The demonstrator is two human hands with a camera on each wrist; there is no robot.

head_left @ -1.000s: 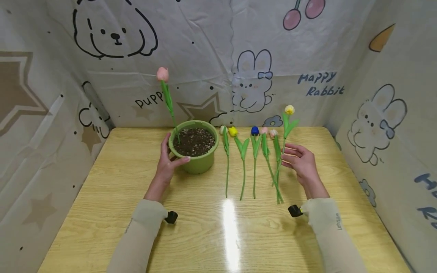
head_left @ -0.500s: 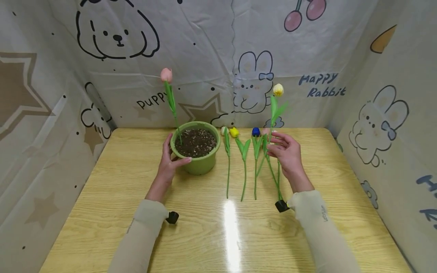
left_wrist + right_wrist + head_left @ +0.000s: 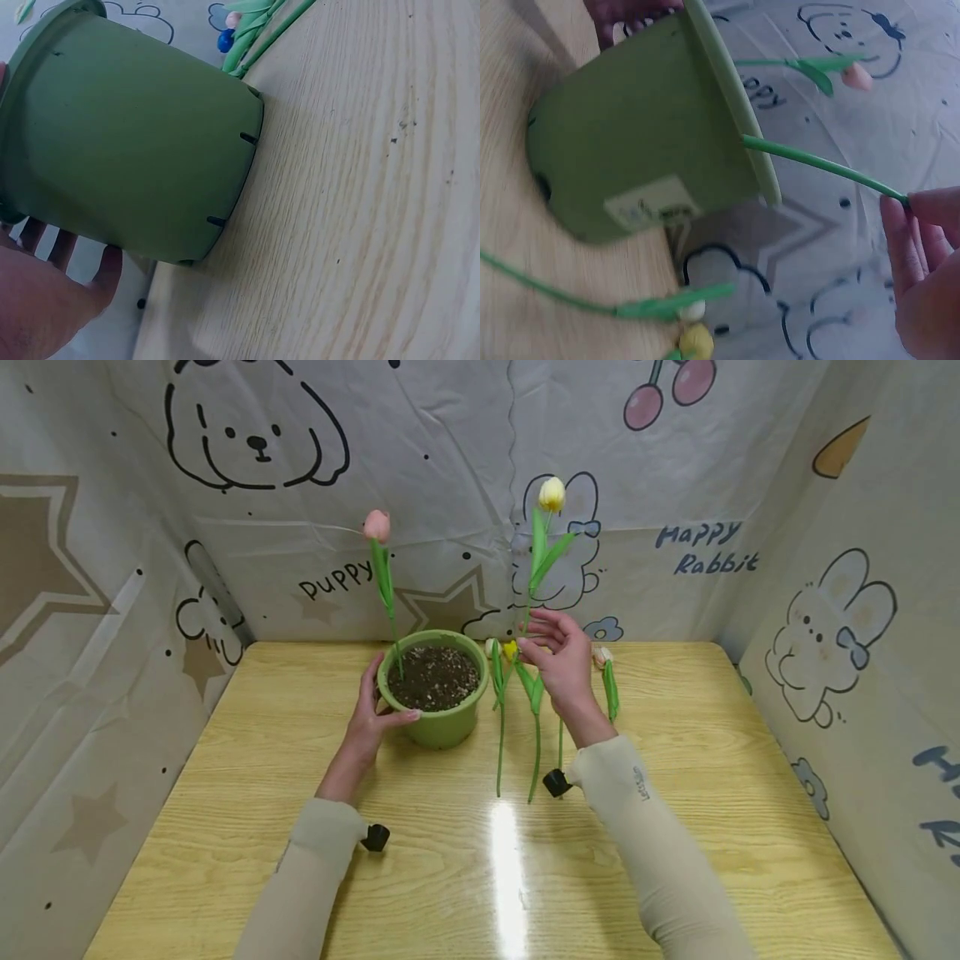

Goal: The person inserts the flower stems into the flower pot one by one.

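A green flowerpot (image 3: 444, 728) filled with dark soil (image 3: 441, 683) stands on the table. My left hand (image 3: 367, 722) grips its left side, thumb over the rim and fingers around the outside. A pink artificial tulip (image 3: 377, 527) stands in the soil near the pot's left edge. To the right of the pot, my right hand (image 3: 561, 662) pinches the stem of a pale yellow tulip (image 3: 552, 494), bloom upward and above the table. In the right wrist view the lower end of that green stem (image 3: 821, 162) overlaps the pot's rim (image 3: 731, 90).
Several more tulips lie in a row right of the pot, including a white one (image 3: 498, 718), a yellow one (image 3: 535, 735) and a pinkish one (image 3: 604, 658). A blue bloom (image 3: 226, 40) shows in the left wrist view. Printed cloth walls (image 3: 450, 427) enclose the wooden table (image 3: 420, 877).
My right hand has lifted the pale yellow tulip from the right end of the row and carried it left toward the pot. The pot has shifted slightly right, with my left hand still gripping it.
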